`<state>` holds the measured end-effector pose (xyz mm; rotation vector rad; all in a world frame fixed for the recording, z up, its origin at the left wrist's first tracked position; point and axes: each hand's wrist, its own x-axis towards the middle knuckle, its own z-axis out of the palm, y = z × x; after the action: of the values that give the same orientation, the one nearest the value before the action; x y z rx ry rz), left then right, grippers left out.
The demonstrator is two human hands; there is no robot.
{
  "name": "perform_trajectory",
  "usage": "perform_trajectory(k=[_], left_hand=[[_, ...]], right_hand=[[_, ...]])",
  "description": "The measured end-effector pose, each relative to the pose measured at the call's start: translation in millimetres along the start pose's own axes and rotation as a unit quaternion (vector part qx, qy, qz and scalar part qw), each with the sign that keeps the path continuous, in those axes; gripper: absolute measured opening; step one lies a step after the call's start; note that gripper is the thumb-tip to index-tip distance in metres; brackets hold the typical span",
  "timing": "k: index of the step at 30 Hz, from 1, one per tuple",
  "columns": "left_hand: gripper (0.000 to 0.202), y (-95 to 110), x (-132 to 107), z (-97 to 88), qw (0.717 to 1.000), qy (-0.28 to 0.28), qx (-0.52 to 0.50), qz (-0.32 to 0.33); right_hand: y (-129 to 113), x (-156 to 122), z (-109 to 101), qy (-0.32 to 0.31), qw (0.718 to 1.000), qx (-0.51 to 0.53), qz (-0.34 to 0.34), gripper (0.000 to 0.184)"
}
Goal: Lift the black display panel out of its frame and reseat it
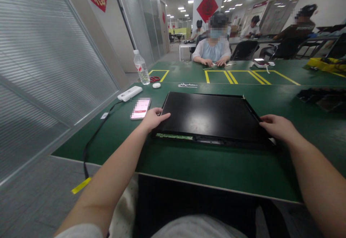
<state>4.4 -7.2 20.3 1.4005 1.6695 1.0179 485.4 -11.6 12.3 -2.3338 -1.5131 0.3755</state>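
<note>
A black flat display panel [208, 117] lies face up on the green table, set in a dark frame. Along its near edge a green circuit board strip [175, 136] shows. My left hand [154, 119] grips the panel's left edge, thumb on top and fingers mostly hidden below the edge. At the opposite side my right hand [277, 127] holds the right edge between thumb and fingers. A small light-coloured piece [271, 141] shows under the right hand near the frame's corner; I cannot make out what it is.
Left of the panel are a lit phone [141, 108], a white power strip [130, 93] with a black cable, a water bottle [141, 67], red scissors [154, 79] and a white case [156, 85]. Grey tools [187, 85] lie behind. Dark parts [323, 99] sit right; a person [213, 47] sits opposite.
</note>
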Motion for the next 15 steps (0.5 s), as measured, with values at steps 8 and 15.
perform_trajectory(k=[8,15], left_hand=[[0.047,-7.2,6.1,-1.9,0.998,0.015,-0.001,0.054],[0.045,-5.9,8.2,-2.6,0.990,-0.011,-0.085,0.113]], right_hand=[[-0.9,-0.4,0.8,0.009,1.000,-0.008,-0.005,0.030],[4.0,4.0,2.5,0.001,0.999,0.051,-0.006,0.062]])
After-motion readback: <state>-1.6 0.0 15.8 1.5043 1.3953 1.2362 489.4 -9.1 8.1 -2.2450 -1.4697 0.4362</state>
